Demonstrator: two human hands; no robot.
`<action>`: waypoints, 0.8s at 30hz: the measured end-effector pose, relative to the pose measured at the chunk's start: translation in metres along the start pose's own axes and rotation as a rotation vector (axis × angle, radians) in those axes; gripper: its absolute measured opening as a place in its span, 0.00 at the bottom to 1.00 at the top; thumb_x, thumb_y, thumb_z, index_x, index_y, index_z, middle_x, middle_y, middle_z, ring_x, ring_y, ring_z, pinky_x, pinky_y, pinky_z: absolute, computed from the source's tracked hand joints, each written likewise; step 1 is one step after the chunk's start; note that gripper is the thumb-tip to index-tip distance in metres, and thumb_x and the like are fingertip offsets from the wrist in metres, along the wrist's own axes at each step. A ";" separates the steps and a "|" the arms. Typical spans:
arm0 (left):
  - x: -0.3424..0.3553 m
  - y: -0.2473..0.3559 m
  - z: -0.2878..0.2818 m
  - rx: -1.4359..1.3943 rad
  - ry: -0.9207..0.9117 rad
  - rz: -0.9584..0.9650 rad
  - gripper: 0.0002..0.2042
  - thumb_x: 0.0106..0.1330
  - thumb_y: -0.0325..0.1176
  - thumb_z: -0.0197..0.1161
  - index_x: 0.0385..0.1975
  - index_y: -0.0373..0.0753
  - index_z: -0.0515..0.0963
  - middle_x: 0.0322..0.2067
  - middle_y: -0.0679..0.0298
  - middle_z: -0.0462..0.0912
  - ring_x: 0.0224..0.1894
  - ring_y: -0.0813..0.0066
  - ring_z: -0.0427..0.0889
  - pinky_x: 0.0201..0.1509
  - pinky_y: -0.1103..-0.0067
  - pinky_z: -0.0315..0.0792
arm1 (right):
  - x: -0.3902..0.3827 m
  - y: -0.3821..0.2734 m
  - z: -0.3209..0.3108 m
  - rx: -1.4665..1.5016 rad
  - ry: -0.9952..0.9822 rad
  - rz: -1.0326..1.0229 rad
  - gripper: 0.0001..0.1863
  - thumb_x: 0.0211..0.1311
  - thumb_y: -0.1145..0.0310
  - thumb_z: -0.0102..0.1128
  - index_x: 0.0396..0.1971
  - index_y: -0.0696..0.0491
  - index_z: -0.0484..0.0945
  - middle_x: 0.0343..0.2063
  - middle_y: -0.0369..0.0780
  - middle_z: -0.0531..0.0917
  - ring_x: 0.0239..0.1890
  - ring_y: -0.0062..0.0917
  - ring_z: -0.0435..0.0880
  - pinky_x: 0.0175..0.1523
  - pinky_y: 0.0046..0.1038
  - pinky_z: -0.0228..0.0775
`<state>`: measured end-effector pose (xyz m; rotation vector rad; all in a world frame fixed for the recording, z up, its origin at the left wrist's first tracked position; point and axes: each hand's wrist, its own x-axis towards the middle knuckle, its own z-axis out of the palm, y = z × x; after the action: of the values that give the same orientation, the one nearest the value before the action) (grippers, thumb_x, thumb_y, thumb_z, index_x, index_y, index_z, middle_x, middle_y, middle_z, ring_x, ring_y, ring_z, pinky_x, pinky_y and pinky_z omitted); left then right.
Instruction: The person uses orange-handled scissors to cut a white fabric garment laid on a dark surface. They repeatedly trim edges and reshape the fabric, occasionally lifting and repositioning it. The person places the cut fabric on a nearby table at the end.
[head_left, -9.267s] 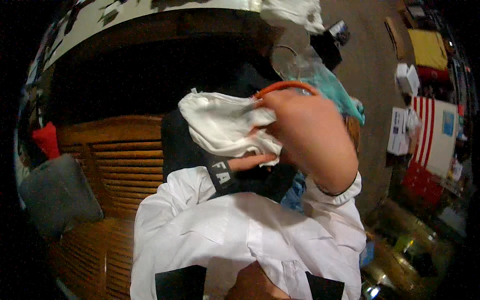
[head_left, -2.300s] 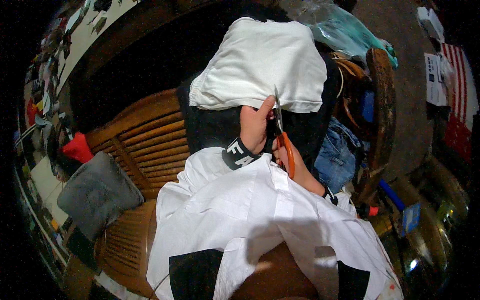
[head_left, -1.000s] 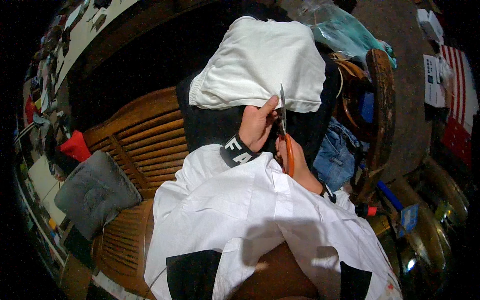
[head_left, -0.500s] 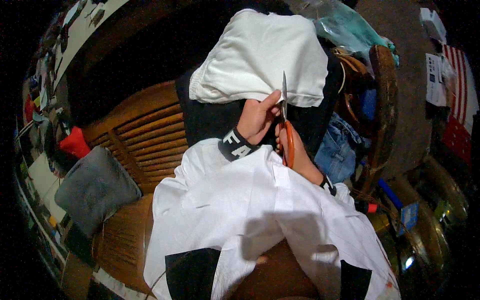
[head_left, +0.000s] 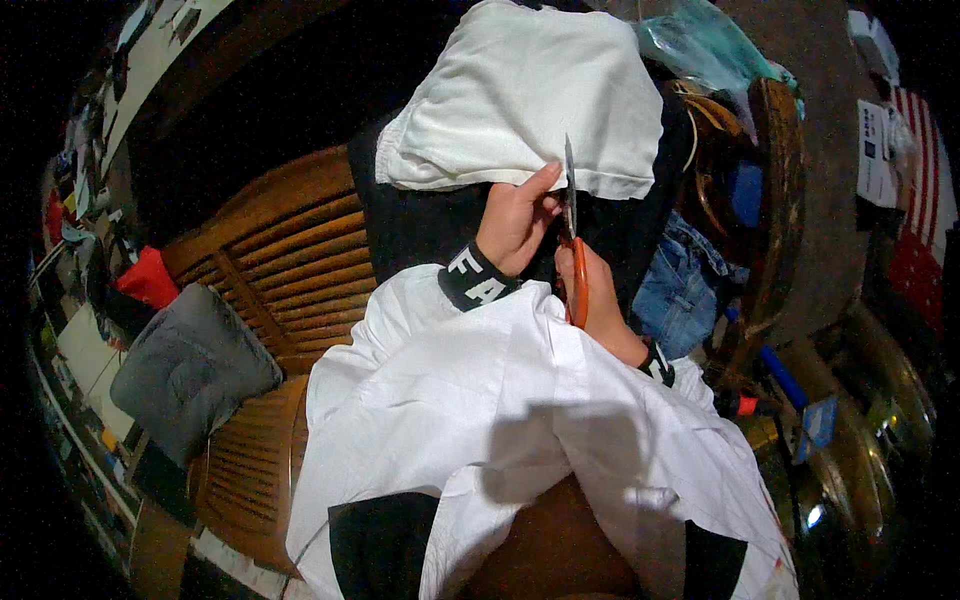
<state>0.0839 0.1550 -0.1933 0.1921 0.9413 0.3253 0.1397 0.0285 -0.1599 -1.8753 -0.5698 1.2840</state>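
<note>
Left hand [head_left: 516, 228]: thumb over curled fingers, pinching the cloth [head_left: 530, 95] by its near edge
Right hand [head_left: 603, 295]: curled round the scissors' [head_left: 580, 268] orange handles
Scissors: pointing away, over that edge, beside the left thumb
Cloth: spread over black fabric [head_left: 425, 235]

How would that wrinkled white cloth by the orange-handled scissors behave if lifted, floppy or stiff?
The wrinkled white cloth will probably flop, given its soft folds. Its gathered left edge might stretch slightly, as the puckering suggests elastic. It likely won't roll, lying spread out.
</note>
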 end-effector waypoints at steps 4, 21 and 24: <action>0.000 0.001 0.001 -0.012 0.005 0.001 0.11 0.61 0.37 0.61 0.23 0.36 0.73 0.19 0.69 0.70 0.21 0.82 0.65 0.27 0.84 0.62 | 0.002 0.007 0.000 -0.004 -0.010 0.037 0.11 0.63 0.67 0.48 0.25 0.58 0.65 0.17 0.41 0.66 0.19 0.29 0.65 0.27 0.29 0.61; -0.002 0.003 -0.003 0.109 -0.054 -0.007 0.13 0.60 0.37 0.62 0.17 0.39 0.72 0.15 0.70 0.70 0.19 0.82 0.67 0.26 0.83 0.61 | 0.012 0.000 -0.002 -0.093 -0.014 -0.005 0.14 0.63 0.63 0.47 0.26 0.59 0.67 0.18 0.45 0.71 0.19 0.30 0.68 0.28 0.30 0.62; -0.002 0.004 -0.002 0.107 -0.042 -0.009 0.13 0.60 0.39 0.62 0.17 0.40 0.72 0.16 0.70 0.70 0.19 0.82 0.67 0.25 0.84 0.61 | 0.010 -0.002 -0.002 -0.094 0.002 -0.029 0.13 0.63 0.64 0.48 0.25 0.59 0.67 0.18 0.44 0.71 0.21 0.29 0.69 0.29 0.29 0.62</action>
<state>0.0807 0.1577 -0.1913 0.2915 0.9184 0.2617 0.1453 0.0363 -0.1640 -1.9373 -0.6641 1.2555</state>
